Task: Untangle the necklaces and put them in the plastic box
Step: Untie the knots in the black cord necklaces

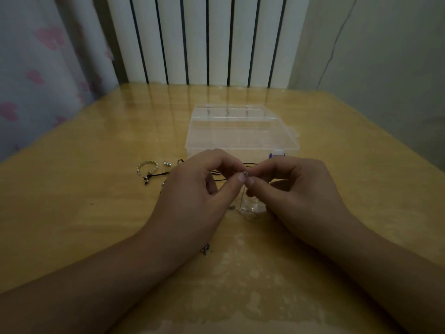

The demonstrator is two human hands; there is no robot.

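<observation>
Left hand: the left hand (pixel 195 189) sits at the centre of the frame, thumb and forefinger pinching a small silvery bead (pixel 246 174) on a thin pale chain.
Right hand: the right hand (pixel 297 189) meets it from the right, fingertips pinching the same chain just beside the bead, the other fingers curled.
Thin chain necklace: the fine silvery chain necklace (pixel 243 201) hangs from the pinch down to the table between the two hands; its lower end is too faint to follow.
Black cord necklace: a thin black cord necklace (pixel 168 174) lies on the table behind the left hand, running left of centre with small metal ends.
Plastic box: the clear rectangular plastic box (pixel 240 131) stands just above the hands, its lid closed; dividers show at its far side, and nothing can be made out inside it.
Ring: a silver twisted open ring (pixel 147 167) lies left of the cord, with a small silver stud (pixel 167 163) near it.
Charm: a small dark metal charm (pixel 206 249) lies by the left wrist.
Table: the glossy yellow wooden table (pixel 84 213) carries all of it.
</observation>
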